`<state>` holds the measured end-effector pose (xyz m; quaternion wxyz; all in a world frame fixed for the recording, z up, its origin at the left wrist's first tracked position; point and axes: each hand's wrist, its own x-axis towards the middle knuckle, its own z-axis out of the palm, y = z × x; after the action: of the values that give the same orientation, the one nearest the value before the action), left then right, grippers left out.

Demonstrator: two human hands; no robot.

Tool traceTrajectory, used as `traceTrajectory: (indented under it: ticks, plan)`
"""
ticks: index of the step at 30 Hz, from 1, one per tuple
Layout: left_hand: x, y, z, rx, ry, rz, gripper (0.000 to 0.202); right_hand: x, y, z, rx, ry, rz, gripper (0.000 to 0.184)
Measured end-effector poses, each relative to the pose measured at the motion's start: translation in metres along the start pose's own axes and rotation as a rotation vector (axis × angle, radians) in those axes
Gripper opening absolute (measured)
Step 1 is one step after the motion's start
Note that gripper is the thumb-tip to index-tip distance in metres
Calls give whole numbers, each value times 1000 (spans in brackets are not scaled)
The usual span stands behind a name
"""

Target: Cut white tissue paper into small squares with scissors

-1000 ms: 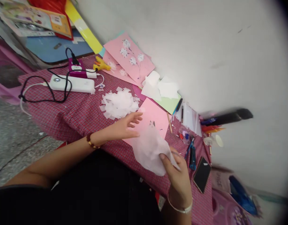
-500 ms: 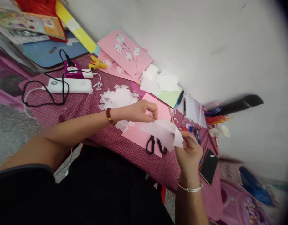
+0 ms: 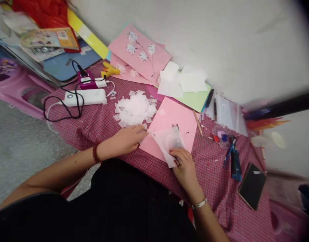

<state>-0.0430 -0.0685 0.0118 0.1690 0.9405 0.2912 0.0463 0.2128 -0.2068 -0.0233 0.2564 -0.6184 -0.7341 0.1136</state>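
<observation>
My left hand (image 3: 128, 140) is open, its fingers stretched toward the edge of the pink sheet (image 3: 176, 112), just below a heap of small white paper pieces (image 3: 134, 108). No object shows in it. My right hand (image 3: 185, 165) is closed around the dark handles of the scissors (image 3: 175, 126), over the lower part of the pink sheet. A thin translucent white paper (image 3: 167, 141) lies across the scissors, hiding most of the blades; only the tips poke out beyond it. The right fingers also touch this paper's edge.
Behind are pink cards with white paper flowers (image 3: 141, 50), and white sheets (image 3: 192, 79) on green paper. A yellow glue gun (image 3: 109, 69), a white power bank (image 3: 87, 96) and cables lie left. A pencil (image 3: 197, 123), pens and a phone (image 3: 252, 186) lie right.
My hands have moved apart. The left let go of the white paper and drew back left; the right came down to the scissors. The paper now lies over them.
</observation>
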Motion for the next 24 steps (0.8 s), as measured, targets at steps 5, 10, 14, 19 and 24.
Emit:
traceTrajectory:
  ticks: [5,10,14,19,24]
  plan:
    - [20,-7,8,-87,-151,149,16,1,4,6,47,49,18,27]
    - [52,-44,-23,-112,-23,91,14,0,6,9,71,81,-2,27]
    - [65,-70,-52,153,197,-105,17,-1,8,11,88,104,-31,27]
    - [62,-47,-39,259,115,-52,20,-4,9,13,100,142,-40,27]
    - [65,-21,-5,93,-70,86,15,-7,11,14,106,150,-32,28]
